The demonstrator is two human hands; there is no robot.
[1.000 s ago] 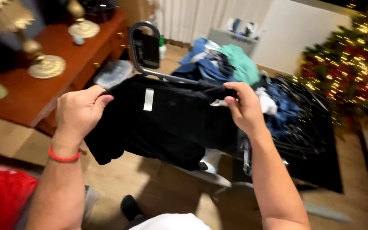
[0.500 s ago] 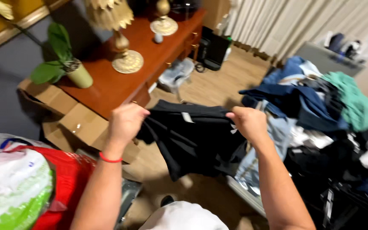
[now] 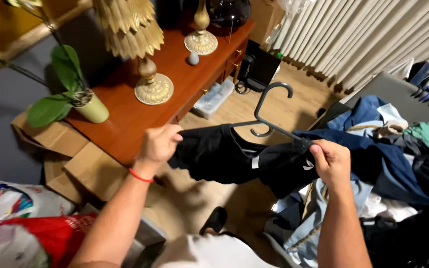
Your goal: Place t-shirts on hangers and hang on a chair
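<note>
A person in a white top stands over a cluttered room, both bare arms stretched forward; the left hand (image 3: 159, 145), with a red band at the wrist, pinches one shoulder of a black garment (image 3: 234, 158) between thumb and fingers, while the right hand (image 3: 329, 160) is closed in a fist around the other shoulder together with one arm of a dark plastic hanger (image 3: 269, 119); held taut between the two hands at chest height, the cloth hangs open with its small white label showing, seemingly so the hanger can sit inside the neck; its hook stands up above the collar. Just beyond the right hand lies a heap of blue, green and white clothes (image 3: 398, 144). To the left, flattened cardboard (image 3: 55, 139) leans by a reddish wooden sideboard (image 3: 175, 84) carrying a potted plant (image 3: 88, 106) and a gold lamp (image 3: 147, 69); pale curtains (image 3: 363, 34) hang farthest back.
</note>
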